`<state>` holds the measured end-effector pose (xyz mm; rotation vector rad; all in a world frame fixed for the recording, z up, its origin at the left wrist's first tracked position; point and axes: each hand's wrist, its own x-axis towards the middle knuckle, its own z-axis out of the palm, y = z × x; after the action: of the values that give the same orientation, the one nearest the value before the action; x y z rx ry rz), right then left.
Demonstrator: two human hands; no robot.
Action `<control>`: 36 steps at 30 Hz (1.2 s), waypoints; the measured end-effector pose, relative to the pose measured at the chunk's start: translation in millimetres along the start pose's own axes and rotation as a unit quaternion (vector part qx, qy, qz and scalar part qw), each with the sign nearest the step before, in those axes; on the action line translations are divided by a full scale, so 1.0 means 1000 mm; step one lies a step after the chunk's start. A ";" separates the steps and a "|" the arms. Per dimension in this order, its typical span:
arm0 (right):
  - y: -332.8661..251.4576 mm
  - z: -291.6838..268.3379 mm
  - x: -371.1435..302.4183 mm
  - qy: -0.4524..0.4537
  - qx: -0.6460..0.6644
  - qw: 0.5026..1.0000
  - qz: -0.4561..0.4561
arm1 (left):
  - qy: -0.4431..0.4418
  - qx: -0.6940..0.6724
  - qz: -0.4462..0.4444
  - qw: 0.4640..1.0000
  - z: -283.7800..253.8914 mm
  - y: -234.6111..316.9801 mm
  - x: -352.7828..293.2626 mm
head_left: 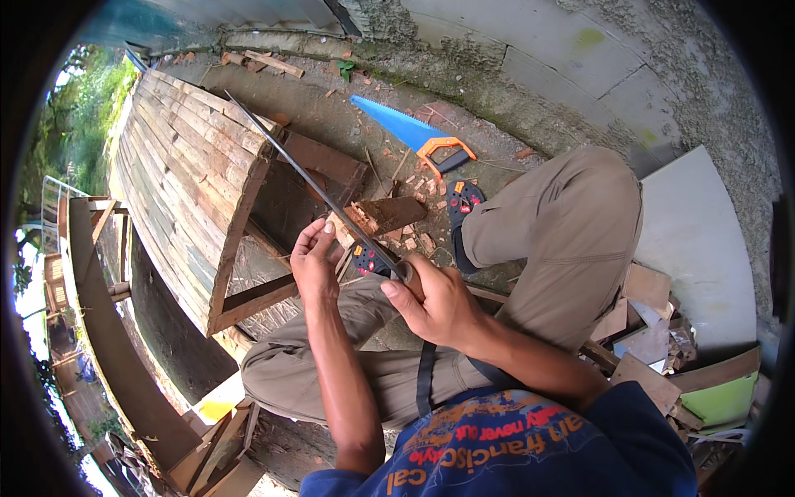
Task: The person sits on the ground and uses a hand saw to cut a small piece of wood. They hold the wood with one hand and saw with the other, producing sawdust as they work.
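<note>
My right hand [437,302] is closed around the near end of a long, thin dark blade [310,180], which looks like a machete. It slants away to the upper left, its far end over the wooden slatted structure. Just left of the blade, my left hand [315,261] pinches a small pale piece of wood [341,233], partly hidden by the fingers and the blade. Beyond the blade lies a broken brown chunk of wood [397,214] on the ground.
A handsaw [406,128] with a blue blade and orange handle lies on the ground ahead. Wood chips [426,242] are scattered by my feet. The slatted wooden structure [178,157] stands at left. Scrap boards [646,286] and a pale panel [696,240] are at right, near a concrete wall [546,58].
</note>
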<state>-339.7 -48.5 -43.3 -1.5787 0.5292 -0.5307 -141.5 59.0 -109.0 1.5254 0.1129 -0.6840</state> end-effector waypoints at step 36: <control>0.085 0.006 -0.007 -0.052 -0.170 0.979 0.096 | 0.009 -0.037 -0.009 0.999 0.009 -0.007 0.005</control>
<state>-343.9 -45.4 -128.4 -1.8434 0.7123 -0.2164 -143.9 49.3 -116.8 1.4622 0.1648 -0.6737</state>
